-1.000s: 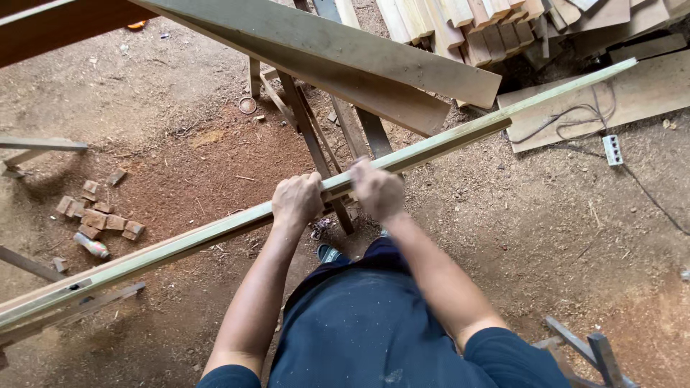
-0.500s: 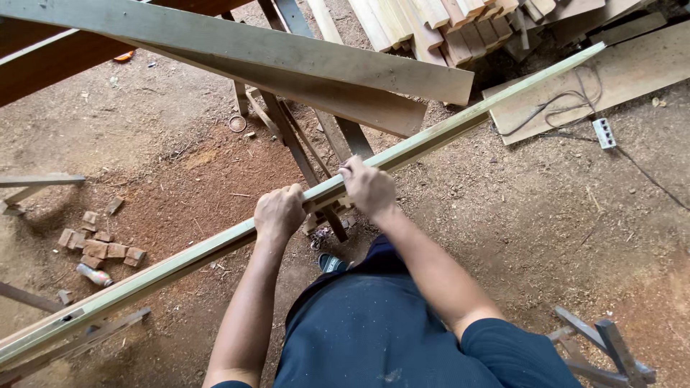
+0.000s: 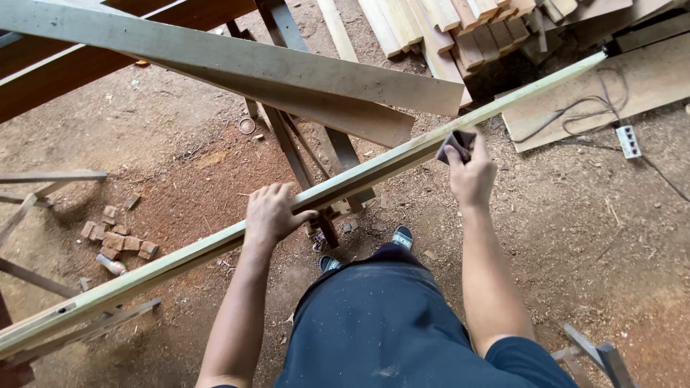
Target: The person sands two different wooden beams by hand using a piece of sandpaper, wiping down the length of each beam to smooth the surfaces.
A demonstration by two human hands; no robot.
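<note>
Across the frame, near-left to far-right, lies a long pale wooden strip (image 3: 215, 248) on a metal trestle (image 3: 327, 154). Left hand (image 3: 272, 213) rests flat on it, fingers spread, steadying. Right hand (image 3: 471, 172) pinches a dark sanding pad (image 3: 458, 144) vs. the strip farther right. Judging by pad position, sanding is approx. midway; far end appears left to do.

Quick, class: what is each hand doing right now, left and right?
Left hand: open, resting flat on the long wooden strip.
Right hand: closed on a dark sanding pad against the strip.
</note>
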